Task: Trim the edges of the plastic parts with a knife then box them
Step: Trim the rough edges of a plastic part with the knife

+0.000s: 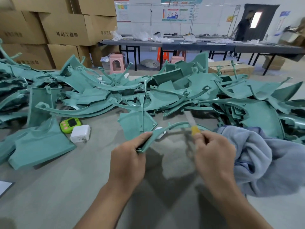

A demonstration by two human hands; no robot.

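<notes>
Your grey tabletop (66, 187) has a big heap of teal moulded plastic parts (165, 93) sprawled across from 9 to 3 o'clock. A crumpled grey-blue fleece cloth (257, 159) sits far out at 4. At 7, your left hand (128, 159) has its fingers curled round one end of a thin curved teal plastic strip (158, 134). Your right hand (214, 156), at 4, grips a yellow-handled knife (193, 129) just beside that strip. The blade is too blurred to tell if it touches.

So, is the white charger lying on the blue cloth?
No, the white charger lies on the table beside the green timer, well apart from the blue cloth.
</notes>
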